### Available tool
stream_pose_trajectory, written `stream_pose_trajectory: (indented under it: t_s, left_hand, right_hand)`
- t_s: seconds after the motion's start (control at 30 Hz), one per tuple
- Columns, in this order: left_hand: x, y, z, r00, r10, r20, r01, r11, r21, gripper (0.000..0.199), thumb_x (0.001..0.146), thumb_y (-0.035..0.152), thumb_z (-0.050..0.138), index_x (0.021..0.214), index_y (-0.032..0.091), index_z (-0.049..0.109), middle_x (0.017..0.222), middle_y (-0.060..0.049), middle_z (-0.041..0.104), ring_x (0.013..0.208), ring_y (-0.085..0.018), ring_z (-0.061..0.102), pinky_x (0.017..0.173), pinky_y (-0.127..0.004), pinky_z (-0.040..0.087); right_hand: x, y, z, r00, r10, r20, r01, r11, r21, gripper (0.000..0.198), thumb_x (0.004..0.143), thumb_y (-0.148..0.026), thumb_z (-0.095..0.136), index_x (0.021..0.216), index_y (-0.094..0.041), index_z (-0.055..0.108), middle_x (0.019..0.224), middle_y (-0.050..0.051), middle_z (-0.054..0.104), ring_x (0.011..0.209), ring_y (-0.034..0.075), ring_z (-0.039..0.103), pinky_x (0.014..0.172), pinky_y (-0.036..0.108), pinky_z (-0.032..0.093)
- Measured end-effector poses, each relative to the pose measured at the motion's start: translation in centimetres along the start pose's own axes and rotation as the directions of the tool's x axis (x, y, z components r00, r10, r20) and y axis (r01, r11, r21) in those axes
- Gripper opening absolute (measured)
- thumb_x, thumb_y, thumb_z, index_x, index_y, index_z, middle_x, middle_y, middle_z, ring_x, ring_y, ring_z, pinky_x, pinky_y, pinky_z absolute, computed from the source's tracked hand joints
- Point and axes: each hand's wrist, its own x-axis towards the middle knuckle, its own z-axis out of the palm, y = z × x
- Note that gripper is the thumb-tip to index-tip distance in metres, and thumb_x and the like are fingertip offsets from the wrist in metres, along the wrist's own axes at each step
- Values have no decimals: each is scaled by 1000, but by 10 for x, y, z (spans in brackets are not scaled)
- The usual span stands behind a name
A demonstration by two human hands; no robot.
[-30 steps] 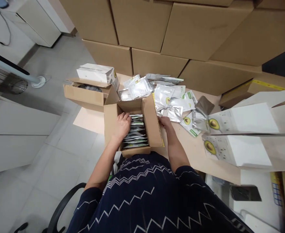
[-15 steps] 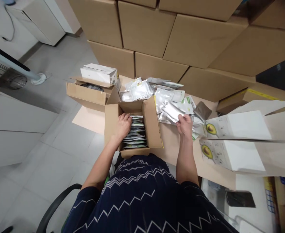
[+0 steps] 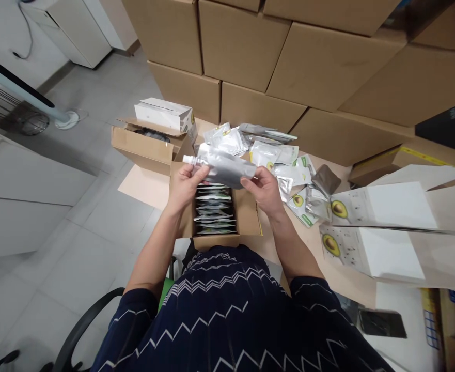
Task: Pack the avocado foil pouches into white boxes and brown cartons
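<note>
A silver spouted pouch [image 3: 227, 168] is held lengthwise between both hands, its white capped spout pointing left. My left hand [image 3: 186, 185] is closed on the spout end. At the other end, the fingers of my right hand [image 3: 264, 188] pinch the pouch. Below it stands an open cardboard box [image 3: 249, 219], where a row of upright flat pouches [image 3: 215, 209] fills the visible part. The held pouch and my hands hide the far end of that box. Loose silver pouches [image 3: 271, 152] lie in a heap beyond it to the right.
A smaller open cardboard box [image 3: 142, 150] and a white carton [image 3: 161, 113] stand at the back left. Open white cartons with avocado prints [image 3: 395, 209] lie on the right. Stacked cardboard boxes [image 3: 246, 44] wall off the back. A dark phone-like slab [image 3: 382, 323] lies lower right.
My right hand has brought a silver pouch from the heap leftward over the box. My left hand has come up from the box and taken hold of the pouch's spout end.
</note>
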Motion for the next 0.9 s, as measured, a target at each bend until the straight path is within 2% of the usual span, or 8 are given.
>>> stream_pose_trajectory:
  t_s: [0.13, 0.23, 0.4, 0.53, 0.63, 0.77, 0.83, 0.9]
  left_hand:
    - [14, 0, -27, 978, 193, -80, -163, 944, 285, 37, 77, 53, 74, 83, 17, 71, 75, 0, 71, 62, -11, 63, 62, -25, 56]
    - [16, -6, -37, 954, 293, 65, -269, 738, 619, 24, 89, 40, 64, 97, 20, 73, 92, -3, 76, 81, -15, 69, 78, -29, 55]
    - [18, -30, -27, 931, -64, 360, -306, 404, 862, 27, 94, 19, 48, 107, 20, 71, 101, -7, 75, 96, -20, 69, 87, -29, 51]
    - [22, -53, -11, 863, -333, 380, -327, 206, 922, 33, 92, 13, 43, 111, 17, 69, 103, -13, 74, 102, -23, 68, 90, -31, 51]
    - [28, -65, -3, 855, -379, 354, -318, 155, 935, 36, 90, 10, 42, 116, 14, 66, 104, -17, 73, 103, -27, 69, 91, -36, 51]
    - [35, -73, 4, 853, -417, 312, -298, 101, 949, 36, 90, 9, 41, 118, 10, 64, 107, -21, 71, 105, -29, 69, 92, -39, 52]
    - [37, -74, 7, 857, -424, 293, -285, 84, 955, 38, 90, 9, 43, 124, 11, 61, 107, -21, 71, 105, -29, 69, 91, -39, 52]
    - [37, -74, 8, 861, -417, 292, -282, 87, 955, 47, 89, 9, 44, 134, 16, 55, 110, -18, 71, 105, -27, 69, 92, -38, 52]
  right_hand:
    - [19, 8, 3, 992, 77, 97, -70, 995, -75, 29, 76, -47, 74, 87, -24, 60, 94, 0, 67, 77, 14, 65, 76, 31, 54]
    - [26, 17, -1, 993, 99, 56, -92, 989, -117, 31, 79, -49, 71, 95, -23, 63, 97, 2, 69, 82, 16, 69, 78, 32, 55]
    - [18, 19, -3, 989, 139, 42, -128, 972, -195, 31, 81, -52, 69, 87, -22, 64, 83, 1, 68, 78, 16, 69, 70, 29, 55]
    - [10, 13, -12, 983, 172, 59, -165, 980, -114, 30, 80, -49, 70, 87, -22, 62, 79, 0, 69, 63, 12, 65, 56, 24, 51]
    - [17, 24, -35, 974, 162, -160, -165, 986, -6, 29, 79, -46, 70, 89, -22, 59, 75, -2, 68, 54, 9, 59, 47, 20, 44]
    - [43, 74, -83, 849, 233, -473, -290, 956, -49, 21, 79, -38, 66, 86, -20, 57, 75, -1, 66, 53, 9, 57, 46, 20, 41]
    - [56, 104, -103, 776, 316, -546, -463, 873, -153, 18, 78, -32, 66, 86, -20, 56, 73, -1, 64, 53, 10, 57, 48, 21, 42]
    - [65, 131, -117, 749, 371, -549, -587, 755, -292, 18, 77, -29, 66, 87, -19, 56, 65, -3, 60, 51, 11, 55, 50, 23, 41]
